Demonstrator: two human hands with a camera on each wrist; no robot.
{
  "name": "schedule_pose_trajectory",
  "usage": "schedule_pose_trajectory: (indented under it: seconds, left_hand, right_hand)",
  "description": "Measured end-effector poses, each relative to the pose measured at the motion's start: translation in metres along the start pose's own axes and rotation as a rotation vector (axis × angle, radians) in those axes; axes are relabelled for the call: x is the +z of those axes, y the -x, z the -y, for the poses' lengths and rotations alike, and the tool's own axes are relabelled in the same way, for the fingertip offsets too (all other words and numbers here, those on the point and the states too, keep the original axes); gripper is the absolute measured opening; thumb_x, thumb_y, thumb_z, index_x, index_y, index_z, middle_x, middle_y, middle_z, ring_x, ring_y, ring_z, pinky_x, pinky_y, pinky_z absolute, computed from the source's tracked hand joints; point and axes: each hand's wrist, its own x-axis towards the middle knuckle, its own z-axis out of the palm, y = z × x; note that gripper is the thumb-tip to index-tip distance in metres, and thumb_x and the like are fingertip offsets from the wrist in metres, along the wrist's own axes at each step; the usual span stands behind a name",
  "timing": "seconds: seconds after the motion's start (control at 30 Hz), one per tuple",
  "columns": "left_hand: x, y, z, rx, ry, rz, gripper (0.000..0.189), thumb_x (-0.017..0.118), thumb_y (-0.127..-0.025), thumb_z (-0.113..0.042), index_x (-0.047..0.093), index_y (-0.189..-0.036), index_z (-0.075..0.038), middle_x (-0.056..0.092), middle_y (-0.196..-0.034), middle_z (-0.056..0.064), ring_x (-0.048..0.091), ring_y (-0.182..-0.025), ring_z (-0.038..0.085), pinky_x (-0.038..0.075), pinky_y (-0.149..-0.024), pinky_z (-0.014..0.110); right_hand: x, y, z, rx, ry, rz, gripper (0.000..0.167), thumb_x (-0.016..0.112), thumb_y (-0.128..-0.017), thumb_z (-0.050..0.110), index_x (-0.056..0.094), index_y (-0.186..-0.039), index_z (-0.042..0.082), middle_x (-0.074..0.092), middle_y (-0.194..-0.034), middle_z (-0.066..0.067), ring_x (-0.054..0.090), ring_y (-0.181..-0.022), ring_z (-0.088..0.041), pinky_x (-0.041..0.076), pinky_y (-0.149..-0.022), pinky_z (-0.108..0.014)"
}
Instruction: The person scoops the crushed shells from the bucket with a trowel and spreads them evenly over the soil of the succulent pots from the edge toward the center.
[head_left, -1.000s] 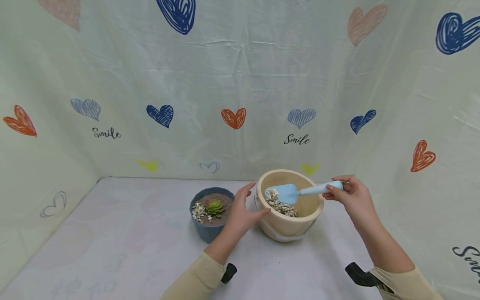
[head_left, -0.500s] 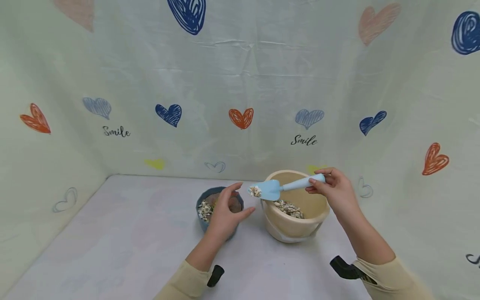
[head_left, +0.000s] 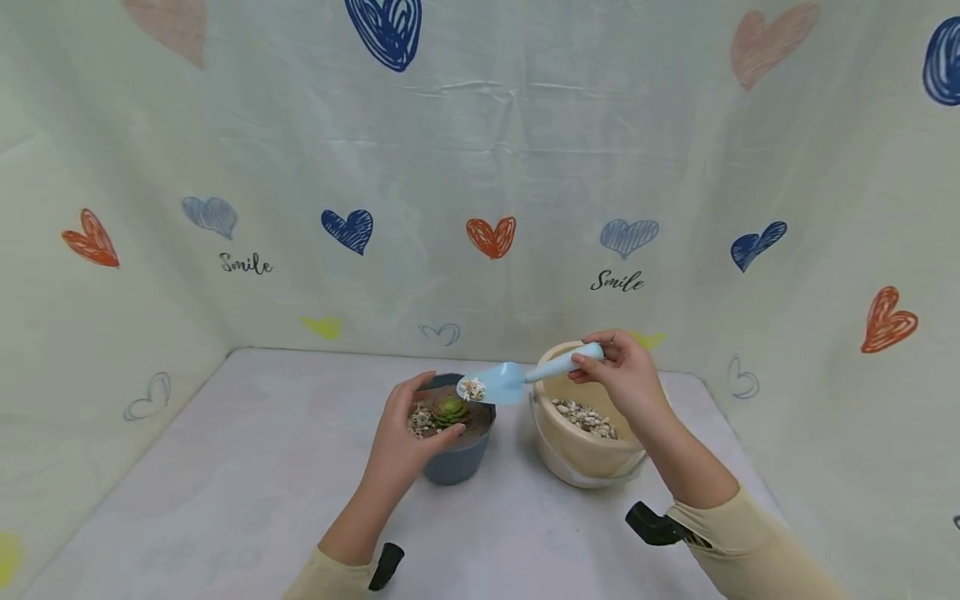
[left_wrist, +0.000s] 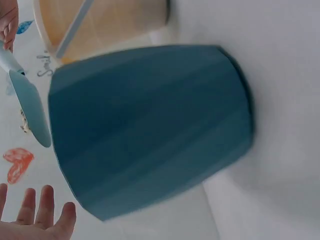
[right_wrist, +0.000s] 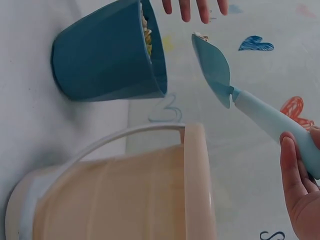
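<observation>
My right hand (head_left: 626, 375) holds a light blue trowel (head_left: 506, 384) by its handle, the blade pointing left. White and tan pebbles (head_left: 472, 389) lie on the blade near its tip. The blade is over the right side of a blue-grey flowerpot (head_left: 457, 461). Inside the pot are brown soil, a green succulent (head_left: 450, 410) and more pebbles on the left. My left hand (head_left: 405, 429) is at the pot's left side, fingers and thumb spread over the rim. In the left wrist view its fingers (left_wrist: 46, 207) are relaxed near the rim.
A cream bucket (head_left: 573, 458) with a carrying handle stands right of the pot, partly behind my right hand, with pebbles (head_left: 587, 418) inside. Behind the white table (head_left: 225, 483) hangs a curtain (head_left: 540, 183) printed with hearts.
The trowel with its pebbles has been lifted out of the bucket and carried left over the pot. My left hand has moved from beside the bucket to the pot's left side.
</observation>
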Motion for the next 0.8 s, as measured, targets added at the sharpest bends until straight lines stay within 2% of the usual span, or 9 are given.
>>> schedule_pose_trajectory:
  seconds: [0.13,0.27,0.4,0.57,0.8]
  left_hand:
    - [-0.017,0.003,0.010,-0.003,-0.072,-0.035,0.080,0.086,-0.076,-0.019,0.043,-0.144,-0.017,0.039,-0.144,0.010,0.039,-0.129,0.032,0.033,-0.104,0.057]
    - [-0.027,0.001,0.021,-0.050,-0.074,-0.008,0.082,0.085,-0.077,-0.018,0.040,-0.146,-0.015,0.032,-0.149,0.012,0.032,-0.135,0.033,0.028,-0.109,0.055]
    - [-0.029,-0.002,0.032,-0.110,-0.045,0.062,0.089,0.085,-0.077,-0.020,0.034,-0.149,-0.013,0.025,-0.153,0.015,0.027,-0.139,0.036,0.025,-0.112,0.052]
    - [-0.030,-0.006,0.049,-0.170,-0.013,0.193,0.102,0.085,-0.077,-0.019,0.021,-0.155,-0.012,0.014,-0.157,0.020,0.021,-0.141,0.042,0.024,-0.111,0.055]
    - [-0.030,-0.017,0.070,-0.206,0.073,0.331,0.109,0.086,-0.076,-0.020,0.012,-0.157,-0.016,0.007,-0.159,0.022,0.017,-0.141,0.047,0.026,-0.110,0.055]
  right_hand:
    - [0.016,-0.006,0.001,0.000,-0.027,0.014,0.035,0.064,-0.091,-0.004,0.047,-0.121,-0.012,0.063,-0.099,-0.013,0.069,-0.070,-0.015,0.057,-0.076,-0.038]
    - [0.031,-0.011,-0.002,-0.008,-0.056,0.019,0.031,0.064,-0.091,-0.006,0.049,-0.118,-0.011,0.063,-0.097,-0.016,0.069,-0.069,-0.015,0.057,-0.074,-0.037]
    - [0.044,-0.014,-0.009,0.000,-0.049,0.016,0.029,0.064,-0.090,-0.006,0.050,-0.115,-0.010,0.063,-0.095,-0.017,0.068,-0.067,-0.015,0.058,-0.071,-0.032]
    - [0.058,-0.015,-0.015,0.009,-0.031,0.017,0.028,0.065,-0.089,-0.007,0.051,-0.114,-0.010,0.063,-0.094,-0.018,0.068,-0.066,-0.015,0.057,-0.068,-0.030]
    - [0.070,-0.022,-0.018,0.003,-0.008,0.027,0.028,0.065,-0.088,-0.008,0.053,-0.113,-0.010,0.063,-0.095,-0.020,0.067,-0.065,-0.014,0.057,-0.066,-0.029]
